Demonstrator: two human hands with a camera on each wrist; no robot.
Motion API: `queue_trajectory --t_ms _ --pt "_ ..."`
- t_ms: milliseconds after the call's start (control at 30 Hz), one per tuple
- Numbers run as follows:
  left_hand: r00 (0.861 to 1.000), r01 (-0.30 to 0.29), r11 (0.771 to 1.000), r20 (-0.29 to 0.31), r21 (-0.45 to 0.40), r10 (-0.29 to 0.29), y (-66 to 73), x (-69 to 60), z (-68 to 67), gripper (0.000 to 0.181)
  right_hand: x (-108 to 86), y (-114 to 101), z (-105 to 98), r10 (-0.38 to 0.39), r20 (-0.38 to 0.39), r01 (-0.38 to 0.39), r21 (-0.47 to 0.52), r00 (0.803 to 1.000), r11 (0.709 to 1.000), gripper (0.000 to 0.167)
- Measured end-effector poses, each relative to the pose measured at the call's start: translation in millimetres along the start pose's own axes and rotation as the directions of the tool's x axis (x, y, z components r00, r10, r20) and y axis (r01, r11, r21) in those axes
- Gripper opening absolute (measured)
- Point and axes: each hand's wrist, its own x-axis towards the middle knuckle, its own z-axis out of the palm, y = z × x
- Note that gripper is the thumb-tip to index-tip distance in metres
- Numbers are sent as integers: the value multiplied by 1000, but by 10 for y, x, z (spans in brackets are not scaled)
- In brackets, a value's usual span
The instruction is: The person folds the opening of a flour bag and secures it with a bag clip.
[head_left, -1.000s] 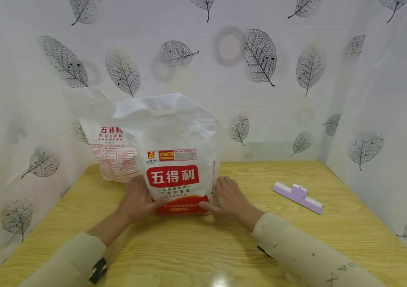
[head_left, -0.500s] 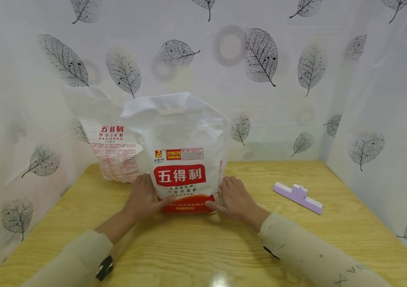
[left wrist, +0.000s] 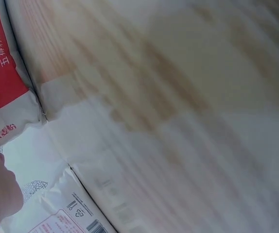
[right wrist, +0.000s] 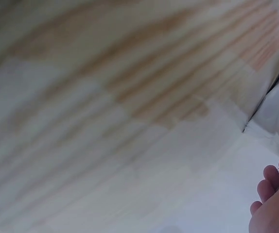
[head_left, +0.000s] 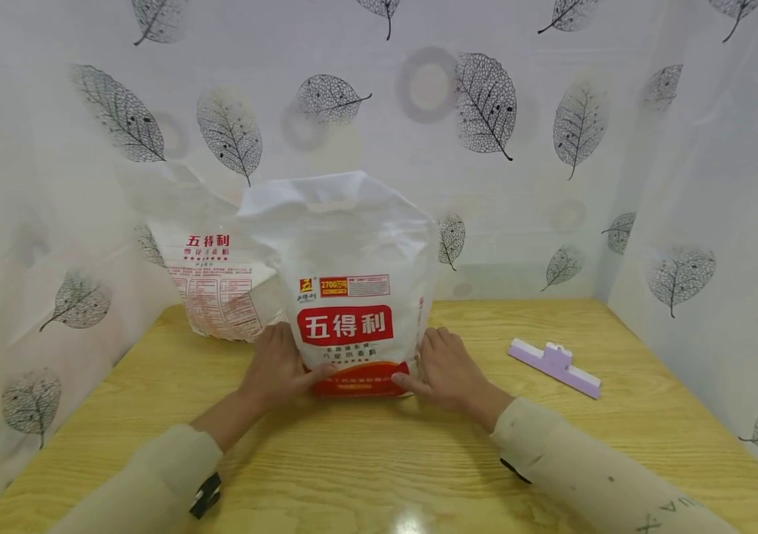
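A white flour bag [head_left: 345, 248] with red panels stands upright on the table, held low at both sides. My left hand [head_left: 280, 372] grips its lower left side, thumb across the front. At the lower right side my right hand [head_left: 454, 377] holds it the same way. The fingers behind the bag's edges are partly hidden. In the left wrist view the bag's red side panel [left wrist: 3, 63] shows at the left edge. The right wrist view catches the right hand [right wrist: 275, 206] beside the bag's corner [right wrist: 278, 119].
Behind and left stands a second flour bag [head_left: 215, 278], partly covered by the front one. A purple and white sealing clip [head_left: 555, 365] lies on the wooden table [head_left: 379, 460] at the right. A leaf-patterned curtain [head_left: 379, 148] surrounds the back and sides.
Both hands have moved the flour bag to the right along the table, keeping their grip. The rear bag and the clip have stayed in place.
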Motion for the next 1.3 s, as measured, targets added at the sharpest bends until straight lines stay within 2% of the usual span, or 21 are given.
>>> queue_trajectory --t_ms 800,1067,1300 --pt "997 52 999 48 14 -53 237 114 102 88 -119 203 -52 61 19 -62 7 998 998 89" --pt "997 59 998 39 22 -59 270 105 212 93 -190 269 -23 62 18 -62 3 998 998 89" --pt "998 49 998 32 49 -51 312 136 221 93 -200 285 -45 76 17 -76 13 997 997 87"
